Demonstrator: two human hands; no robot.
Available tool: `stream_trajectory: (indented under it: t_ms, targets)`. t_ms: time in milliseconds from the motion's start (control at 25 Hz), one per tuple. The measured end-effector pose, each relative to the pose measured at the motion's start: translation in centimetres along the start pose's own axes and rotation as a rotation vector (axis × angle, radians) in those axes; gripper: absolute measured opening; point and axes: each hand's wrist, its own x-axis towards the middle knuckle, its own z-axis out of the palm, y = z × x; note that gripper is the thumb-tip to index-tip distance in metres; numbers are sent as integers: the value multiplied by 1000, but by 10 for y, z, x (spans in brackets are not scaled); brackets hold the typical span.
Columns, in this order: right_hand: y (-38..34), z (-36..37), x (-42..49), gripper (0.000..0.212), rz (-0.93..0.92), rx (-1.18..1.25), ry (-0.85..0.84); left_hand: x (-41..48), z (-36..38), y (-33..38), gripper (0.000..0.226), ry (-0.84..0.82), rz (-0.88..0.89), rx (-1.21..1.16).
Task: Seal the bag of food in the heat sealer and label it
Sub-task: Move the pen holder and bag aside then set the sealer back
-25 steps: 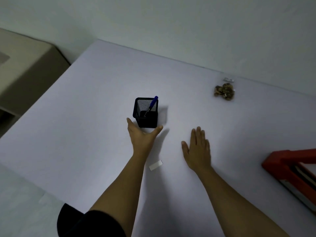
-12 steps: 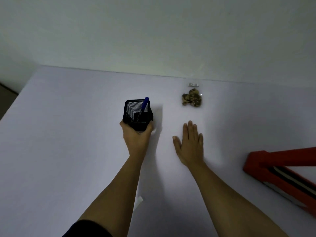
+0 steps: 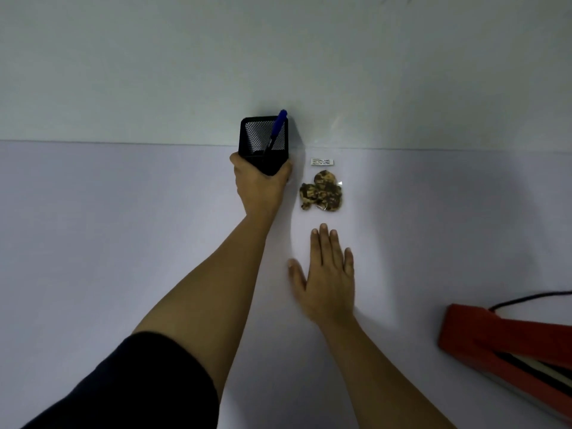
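A clear bag of brown food pieces (image 3: 322,193) lies flat near the table's far edge, with a small white label (image 3: 322,162) on its upper part. Just left of it stands a black mesh pen holder (image 3: 263,140) with a blue pen (image 3: 276,126) in it. My left hand (image 3: 260,187) is wrapped around the holder's lower part. My right hand (image 3: 325,277) rests flat on the table, fingers together and extended, a short way in front of the bag and not touching it. The red heat sealer (image 3: 507,342) sits at the right edge, partly cut off.
The white table (image 3: 123,243) ends at a pale wall just behind the holder and bag. A black cable (image 3: 526,297) runs off behind the sealer to the right.
My left hand closed on the pen holder and moved it away from me to the far edge beside the bag. The right hand stayed flat. The view turned right and forward.
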Motion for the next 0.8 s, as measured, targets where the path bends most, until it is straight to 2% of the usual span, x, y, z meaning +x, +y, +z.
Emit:
stream_trajectory:
  t_ms: [240,440,520,640,800]
  targets:
    - [-2,0,1,76,4,4,7,12,14,-2,80,-19,1,14]
    - [-2,-1,3,75,6,-15,-5,-4,3,2,111,-76,-32,73]
    - [-4,-3,1,74,4,-36,-18,-25,-16,-3,102,-122,-14,115]
    - [-6,-5,-11,72,-23,-44,-72,-73,-62,-19,68,-231,-7,201]
    - [-14,-1,-60,67,-48,-46,-140,-147,-147,-45,28,-182,-120,271]
